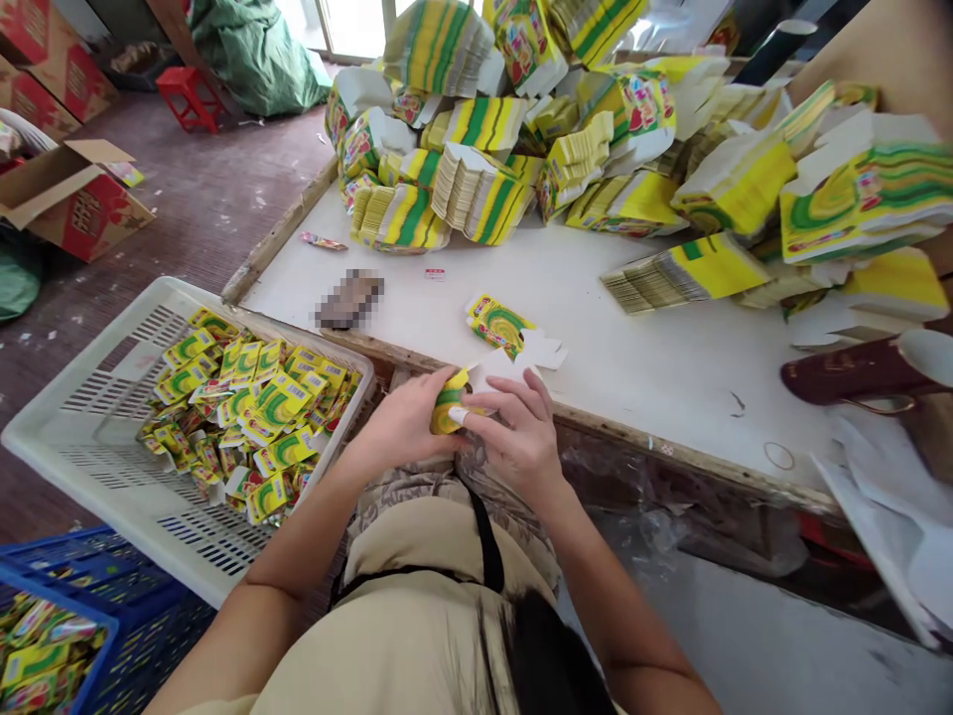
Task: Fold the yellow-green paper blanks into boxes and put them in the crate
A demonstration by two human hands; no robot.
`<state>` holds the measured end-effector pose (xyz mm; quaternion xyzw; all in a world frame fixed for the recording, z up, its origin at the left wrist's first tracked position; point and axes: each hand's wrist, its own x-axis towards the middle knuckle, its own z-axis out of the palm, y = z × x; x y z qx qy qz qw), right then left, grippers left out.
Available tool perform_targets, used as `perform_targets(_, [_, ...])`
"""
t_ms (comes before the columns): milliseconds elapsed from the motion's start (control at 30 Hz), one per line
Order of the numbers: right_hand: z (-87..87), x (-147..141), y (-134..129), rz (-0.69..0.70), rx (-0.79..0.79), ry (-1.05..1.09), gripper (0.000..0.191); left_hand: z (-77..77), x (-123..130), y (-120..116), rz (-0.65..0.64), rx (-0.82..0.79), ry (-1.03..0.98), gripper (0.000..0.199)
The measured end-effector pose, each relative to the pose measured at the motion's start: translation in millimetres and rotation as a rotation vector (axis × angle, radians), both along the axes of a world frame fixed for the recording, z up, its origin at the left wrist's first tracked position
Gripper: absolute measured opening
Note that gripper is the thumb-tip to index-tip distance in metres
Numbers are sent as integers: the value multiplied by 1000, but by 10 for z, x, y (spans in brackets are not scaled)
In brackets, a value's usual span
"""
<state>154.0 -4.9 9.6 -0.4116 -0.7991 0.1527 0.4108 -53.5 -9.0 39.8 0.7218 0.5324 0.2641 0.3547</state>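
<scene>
Close to my lap, at the table's front edge, my left hand (406, 417) grips a small yellow and green carton (448, 402) by its side. My right hand (521, 427) is bent around the carton's open end, its fingers pressed on the white flaps, with a white covering on one fingertip. Just beyond the hands, a flat yellow carton (500, 324) with white flaps lies on the white table (581, 348). The white flaps beside my right fingers partly overlap it.
Stacks of flat cartons (476, 194) cover the table's back and right. A white basket (96, 397) of folded cartons stands at left, above a blue crate (141, 606). A maroon mug (849, 372) lies at right; a blurred dark object (349, 300) rests at the table's left.
</scene>
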Motion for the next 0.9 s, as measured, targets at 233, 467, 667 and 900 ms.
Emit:
perform_targets(233, [-127, -133, -15, 8, -579, 643, 60, -319, 210, -85, 79, 95, 79, 68])
perform_targets(467, [-298, -276, 59, 275, -1176, 919, 63, -421, 240, -146, -81, 232, 88, 74])
perform_targets(667, [-316, -219, -9, 203, -839, 671, 64, -482, 239, -130, -24, 101, 48, 58])
perform_targets(900, [-260, -184, -99, 58, -342, 336, 46, -526, 206, -124, 157, 262, 83, 73])
